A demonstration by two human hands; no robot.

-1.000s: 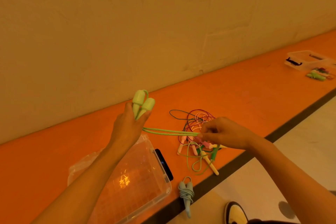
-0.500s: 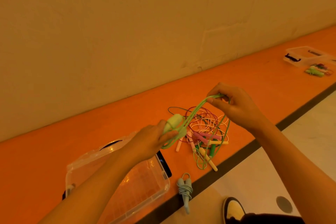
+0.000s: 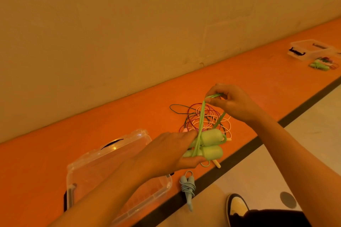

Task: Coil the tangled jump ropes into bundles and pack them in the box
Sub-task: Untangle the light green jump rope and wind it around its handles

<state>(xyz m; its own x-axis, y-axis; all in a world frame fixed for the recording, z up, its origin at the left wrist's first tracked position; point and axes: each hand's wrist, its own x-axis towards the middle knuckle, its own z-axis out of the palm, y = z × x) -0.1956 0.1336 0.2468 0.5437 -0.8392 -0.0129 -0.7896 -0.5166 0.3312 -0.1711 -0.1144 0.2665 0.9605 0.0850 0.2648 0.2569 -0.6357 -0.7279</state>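
Orange ledge point(image 3: 55, 162) running from 8 o'clock to 2 o'clock across the view, backed by a plain beige wall point(image 3: 129, 33) and bounded on its near side by a dark strip point(image 3: 304, 105), beyond which lies pale floor point(image 3: 276, 162). At centre, the left hand point(image 3: 166, 155) grips two light-green handles point(image 3: 212, 145) side by side. The right hand point(image 3: 234, 103), at 1 o'clock from them, pinches a raised loop of the green cord point(image 3: 202, 116) between thumb and fingers. The cord runs taut from the pinch down across the handles, so a winding turn appears to be in progress.

Behind the handles, at 12 o'clock from them, the tangled heap point(image 3: 214, 116) of maroon, white and dark-green cords rests on the ledge, unsorted. The clear plastic box point(image 3: 110, 164) sits at 7 o'clock of the view, partly behind the left forearm. No rope can be made out through its walls. One blue-grey jump rope point(image 3: 187, 188), already wound into a bundle, lies on the ledge just beside the box at its 3 o'clock, not yet packed.

Judged progress: early. One bundle is finished, one is under way, the heap remains, and all packing is outstanding.

At 2 o'clock, well apart, stand a second clear box point(image 3: 310, 49) and a small rope pile point(image 3: 321, 63). A shoe point(image 3: 238, 206) shows at 5 o'clock.
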